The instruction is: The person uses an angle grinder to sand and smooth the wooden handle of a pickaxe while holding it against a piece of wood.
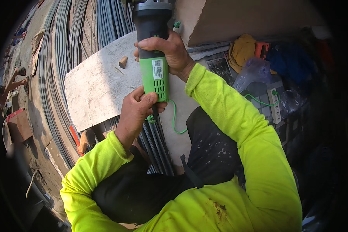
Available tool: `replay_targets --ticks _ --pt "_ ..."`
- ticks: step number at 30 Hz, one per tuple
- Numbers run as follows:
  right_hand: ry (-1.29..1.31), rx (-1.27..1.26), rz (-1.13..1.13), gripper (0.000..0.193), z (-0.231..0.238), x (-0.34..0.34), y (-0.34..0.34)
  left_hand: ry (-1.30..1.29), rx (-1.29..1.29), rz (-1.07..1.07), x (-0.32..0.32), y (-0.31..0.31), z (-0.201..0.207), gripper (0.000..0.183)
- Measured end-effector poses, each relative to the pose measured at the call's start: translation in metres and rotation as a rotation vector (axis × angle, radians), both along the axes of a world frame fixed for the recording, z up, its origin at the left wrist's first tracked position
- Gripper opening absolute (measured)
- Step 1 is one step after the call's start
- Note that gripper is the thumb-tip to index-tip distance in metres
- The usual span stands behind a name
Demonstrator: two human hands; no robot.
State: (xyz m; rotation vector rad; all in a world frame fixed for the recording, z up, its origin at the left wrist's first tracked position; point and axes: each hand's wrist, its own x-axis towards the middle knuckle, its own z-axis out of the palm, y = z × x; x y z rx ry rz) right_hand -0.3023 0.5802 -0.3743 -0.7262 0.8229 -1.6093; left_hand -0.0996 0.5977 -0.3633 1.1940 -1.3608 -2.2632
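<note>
A green and black angle grinder (154,71) is held upright over my lap, its metal head cut off by the top edge of the view. My right hand (173,52) wraps round the black upper body, thumb across the front. Below it, my left hand (137,110) pinches the green vented bottom end, where the cord comes out. A thin green cord (175,120) loops down beside my knee. Under the tool lies a pale, worn board (98,83) with a small brown stub (123,62) on it.
Long steel bars (50,77) run along the left and beneath the board. To the right are a white power strip (274,106), a clear plastic bag (255,73), a mustard cloth (239,52) and an orange tool handle (261,49). Another person's legs (15,82) show far left.
</note>
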Motion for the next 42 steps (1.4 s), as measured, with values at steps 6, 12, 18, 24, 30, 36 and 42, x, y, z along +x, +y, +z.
replay_targets --ticks 6,12,18,24,30,36,42 --pt "-0.029 -0.066 0.048 0.052 0.004 0.001 0.008 -0.043 -0.19 -0.313 -0.004 -0.019 0.01 0.063" --pt "0.076 -0.055 0.11 0.055 0.025 0.014 0.03 0.028 -0.473 -0.204 -0.003 -0.004 0.007 0.064" --pt "0.245 0.046 -0.408 0.064 0.027 0.033 0.064 -0.178 -0.915 -0.066 -0.03 0.01 -0.013 0.059" --pt "0.618 0.089 -0.426 0.046 0.015 -0.003 0.076 -0.027 -1.007 -0.289 -0.05 0.003 -0.038 0.08" --pt "1.051 0.125 -0.413 0.077 0.017 -0.093 0.117 -0.107 -0.977 -0.474 -0.044 -0.008 -0.051 0.051" --pt "1.132 0.458 -0.312 0.085 -0.05 -0.123 0.177 -0.438 -0.957 -0.266 -0.02 -0.074 -0.089 0.043" --pt "1.316 0.684 -0.308 0.076 -0.153 -0.126 0.21 -0.763 -1.245 -0.281 -0.044 -0.132 -0.105 0.044"
